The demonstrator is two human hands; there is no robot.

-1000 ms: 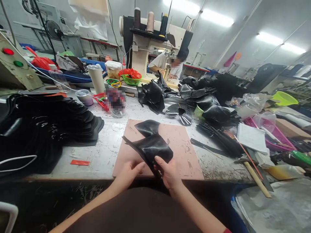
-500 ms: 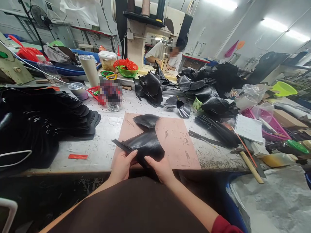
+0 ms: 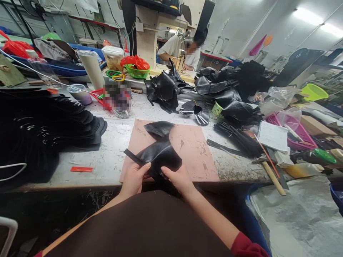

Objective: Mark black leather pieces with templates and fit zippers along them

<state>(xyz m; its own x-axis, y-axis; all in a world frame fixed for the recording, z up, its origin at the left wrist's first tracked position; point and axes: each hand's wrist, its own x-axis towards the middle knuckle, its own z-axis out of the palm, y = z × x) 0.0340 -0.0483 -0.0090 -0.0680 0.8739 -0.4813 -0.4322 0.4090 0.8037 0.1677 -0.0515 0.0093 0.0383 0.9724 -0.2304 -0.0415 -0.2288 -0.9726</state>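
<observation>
Both hands grip a glossy black leather piece (image 3: pixel 160 153) at its near edge, over the front of a pinkish board (image 3: pixel 193 153). My left hand (image 3: pixel 135 178) pinches it with the thumb on top, beside a narrow black strip (image 3: pixel 131 155) that sticks out to the left. My right hand (image 3: pixel 179 177) presses its thumb on the right part of the near edge, fingers hidden beneath. The far end of the leather, a pointed lobe (image 3: pixel 159 129), rests on the board. Whether the strip is joined to the leather I cannot tell.
Stacked black pieces (image 3: pixel 77 121) fill the left side, near a red strip (image 3: pixel 81 169). Black leather parts (image 3: pixel 163 89) lie beyond the board. A hammer (image 3: pixel 273 177), notebook (image 3: pixel 273 137) and pink basket (image 3: pixel 300 134) are at right. Behind, a person (image 3: pixel 171 50) sits near a sewing machine (image 3: pixel 146 43).
The camera view has shifted slightly. My hands stay on the leather's near edge; my right thumb has moved a little, and the strip at left looks narrower.
</observation>
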